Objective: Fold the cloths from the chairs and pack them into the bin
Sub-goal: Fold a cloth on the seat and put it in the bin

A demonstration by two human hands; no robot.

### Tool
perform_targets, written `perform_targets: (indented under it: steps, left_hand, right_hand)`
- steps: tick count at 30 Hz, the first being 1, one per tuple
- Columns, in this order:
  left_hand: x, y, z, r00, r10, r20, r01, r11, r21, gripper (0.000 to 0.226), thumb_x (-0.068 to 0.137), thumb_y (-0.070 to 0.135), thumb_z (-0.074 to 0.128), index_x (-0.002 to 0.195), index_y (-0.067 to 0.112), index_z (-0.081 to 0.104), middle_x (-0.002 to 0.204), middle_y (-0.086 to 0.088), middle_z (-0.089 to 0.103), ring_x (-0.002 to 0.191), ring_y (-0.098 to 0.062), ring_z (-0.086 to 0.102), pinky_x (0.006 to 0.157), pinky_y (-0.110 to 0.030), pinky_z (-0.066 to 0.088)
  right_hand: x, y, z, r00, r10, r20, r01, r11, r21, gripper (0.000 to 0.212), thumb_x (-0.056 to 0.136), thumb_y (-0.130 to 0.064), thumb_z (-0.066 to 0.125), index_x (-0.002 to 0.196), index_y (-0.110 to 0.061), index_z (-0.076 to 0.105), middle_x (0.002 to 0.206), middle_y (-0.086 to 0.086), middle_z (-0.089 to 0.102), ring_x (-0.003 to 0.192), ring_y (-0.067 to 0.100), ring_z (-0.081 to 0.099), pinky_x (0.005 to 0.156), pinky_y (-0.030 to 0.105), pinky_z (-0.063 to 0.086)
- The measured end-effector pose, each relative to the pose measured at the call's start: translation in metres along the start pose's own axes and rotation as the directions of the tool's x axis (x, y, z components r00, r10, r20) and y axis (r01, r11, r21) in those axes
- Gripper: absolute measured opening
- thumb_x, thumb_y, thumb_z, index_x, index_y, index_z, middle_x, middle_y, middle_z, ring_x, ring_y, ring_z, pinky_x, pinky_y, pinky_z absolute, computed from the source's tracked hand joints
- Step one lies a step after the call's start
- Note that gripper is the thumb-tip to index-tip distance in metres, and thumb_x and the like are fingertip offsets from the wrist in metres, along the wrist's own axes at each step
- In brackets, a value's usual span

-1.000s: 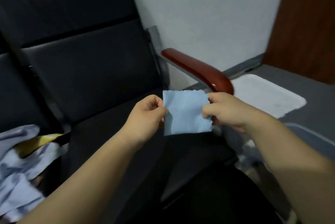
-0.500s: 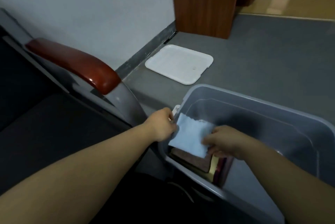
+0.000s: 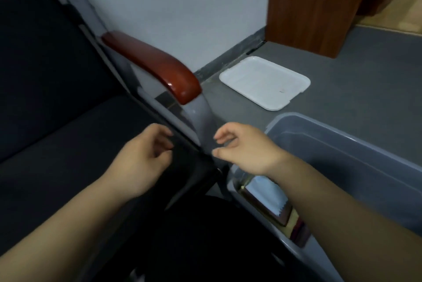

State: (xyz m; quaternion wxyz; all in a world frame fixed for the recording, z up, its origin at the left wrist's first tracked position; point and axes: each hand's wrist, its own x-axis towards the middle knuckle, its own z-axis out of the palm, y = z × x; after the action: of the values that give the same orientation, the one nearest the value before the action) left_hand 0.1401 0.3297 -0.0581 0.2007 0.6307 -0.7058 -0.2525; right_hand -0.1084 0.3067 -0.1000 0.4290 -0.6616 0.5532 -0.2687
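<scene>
The folded light-blue cloth (image 3: 266, 192) lies in the grey plastic bin (image 3: 356, 144) on top of a stack of darker folded cloths (image 3: 283, 215), partly hidden under my right forearm. My left hand (image 3: 141, 156) hovers over the black chair seat (image 3: 68, 144), fingers loosely curled and holding nothing. My right hand (image 3: 244, 147) hangs beside the chair's grey side frame, just left of the bin's rim, fingers loosely curled and empty. Both hands are above and clear of the cloth.
A red-brown wooden armrest (image 3: 155, 64) tops the chair's grey side frame between seat and bin. The bin's white lid (image 3: 265, 83) lies on the grey floor by the wall. A brown wooden panel (image 3: 312, 5) stands at the back right.
Both hands have let go of the light-blue cloth, which now lies in the bin, and have pulled back up and left toward the chair. The view has swung back left.
</scene>
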Motion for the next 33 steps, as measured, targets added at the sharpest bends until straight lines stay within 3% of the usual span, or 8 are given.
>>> perform_targets:
  steps: [4,9,13,16,22,26,30,33]
  left_hand:
    - [-0.063,-0.05,-0.065,0.975,-0.18,-0.132,0.181,0.983,-0.005,0.034,0.091,0.01,0.069,0.11,0.035,0.057,0.103,0.011,0.067,0.085,0.001,0.065,0.08,-0.029,0.055]
    - [-0.153,-0.132,-0.14,0.88,-0.36,-0.31,0.371,0.928,-0.025,0.037,0.086,0.023,0.078,0.111,0.035,0.053,0.104,0.012,0.068,0.087,0.0,0.067,0.082,-0.034,0.057]
    - [-0.217,-0.176,-0.183,0.786,-0.478,-0.392,0.494,0.867,-0.066,0.044,0.086,0.031,0.077,0.121,0.035,0.05,0.107,0.014,0.065,0.093,-0.003,0.065,0.084,-0.031,0.053]
    - [-0.277,-0.212,-0.22,0.678,-0.577,-0.455,0.608,0.788,-0.093,0.038,0.087,0.039,0.073,0.118,0.041,0.051,0.108,0.021,0.061,0.095,-0.004,0.063,0.087,-0.036,0.053]
    - [-0.36,-0.284,-0.264,0.411,-0.646,-0.643,0.73,0.656,-0.192,0.037,0.087,0.027,0.071,0.122,0.021,0.06,0.098,0.008,0.064,0.092,-0.019,0.062,0.076,-0.033,0.044]
    - [-0.378,-0.322,-0.274,0.308,-0.631,-0.712,0.735,0.633,-0.242,0.05,0.085,0.029,0.075,0.131,0.022,0.056,0.127,-0.006,0.06,0.115,-0.029,0.058,0.089,-0.039,0.047]
    - [-0.377,-0.352,-0.269,0.289,-0.666,-0.688,0.705,0.634,-0.317,0.061,0.086,0.031,0.072,0.141,0.028,0.048,0.134,-0.008,0.052,0.117,-0.032,0.056,0.098,-0.044,0.047]
    - [-0.369,-0.368,-0.266,0.344,-0.638,-0.689,0.668,0.682,-0.298,0.063,0.086,0.034,0.07,0.143,0.033,0.043,0.134,-0.004,0.051,0.112,-0.029,0.057,0.094,-0.044,0.049]
  right_hand:
    - [0.021,-0.082,0.049,0.968,-0.187,0.167,0.205,0.974,-0.099,0.023,0.085,-0.039,0.081,0.101,-0.039,0.063,0.108,-0.019,0.068,0.089,-0.002,0.065,0.08,0.024,0.052]
    - [0.029,-0.194,0.146,0.823,-0.32,0.469,0.455,0.867,-0.206,0.033,0.092,-0.052,0.071,0.121,-0.04,0.06,0.121,-0.02,0.062,0.101,0.001,0.062,0.089,0.027,0.052]
    - [0.023,-0.252,0.23,0.726,-0.37,0.579,0.564,0.803,-0.194,0.032,0.092,-0.049,0.072,0.12,-0.037,0.062,0.119,-0.018,0.062,0.101,0.003,0.062,0.093,0.03,0.053]
    - [0.016,-0.29,0.303,0.658,-0.386,0.647,0.608,0.779,-0.154,0.03,0.09,-0.049,0.074,0.115,-0.037,0.064,0.115,-0.017,0.063,0.099,0.004,0.063,0.092,0.03,0.055]
    - [0.011,-0.362,0.424,0.602,-0.39,0.697,0.667,0.725,-0.171,0.019,0.089,-0.039,0.075,0.103,-0.033,0.064,0.106,-0.013,0.066,0.096,0.013,0.066,0.09,0.036,0.057]
    - [0.013,-0.399,0.493,0.583,-0.423,0.694,0.736,0.636,-0.231,0.018,0.09,-0.036,0.071,0.106,-0.032,0.063,0.113,-0.009,0.067,0.105,0.016,0.064,0.093,0.037,0.055]
    - [0.023,-0.413,0.549,0.59,-0.435,0.681,0.77,0.557,-0.311,0.054,0.091,-0.035,0.066,0.143,-0.029,0.051,0.147,-0.001,0.044,0.117,0.023,0.058,0.089,0.036,0.055]
    - [0.039,-0.414,0.582,0.591,-0.417,0.69,0.792,0.461,-0.4,0.059,0.092,-0.034,0.065,0.147,-0.023,0.048,0.149,0.001,0.045,0.119,0.026,0.06,0.088,0.036,0.056]
